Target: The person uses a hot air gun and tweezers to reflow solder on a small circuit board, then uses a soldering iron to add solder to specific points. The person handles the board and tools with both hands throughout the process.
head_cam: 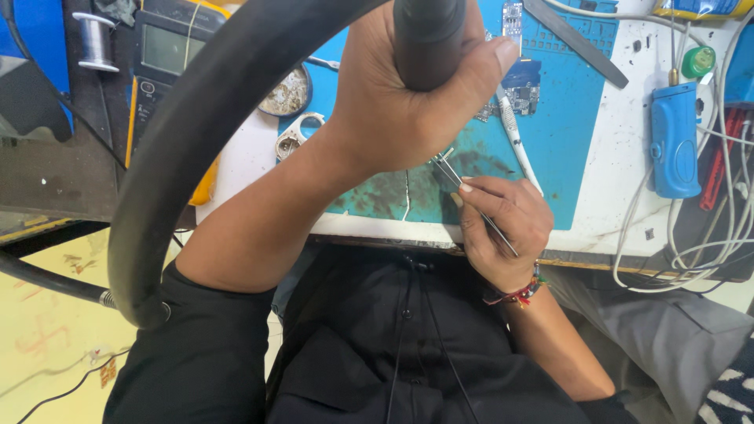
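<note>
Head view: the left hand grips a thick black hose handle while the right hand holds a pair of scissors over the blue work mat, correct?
Not quite. In the head view the right hand holds thin metal tweezers, not scissors. The left hand does grip the thick black hose handle over the blue work mat.

The left hand (408, 94) was closed around the black handle (428, 35) of a hot-air tool, whose thick black hose (181, 133) curved down and away to the left. The right hand (503, 224) pinched a pair of metal tweezers (459, 188), their tips pointing up toward the left wrist. Both hands were above a blue work mat (565, 133), stained dark near its front edge, lying on a white surface (620, 204). A circuit board (518, 82) lay on the mat beyond the left hand. A blue handheld device (674, 141) and white cables (707, 243) lay at the right, a yellow multimeter (169, 55) at the left.
</note>
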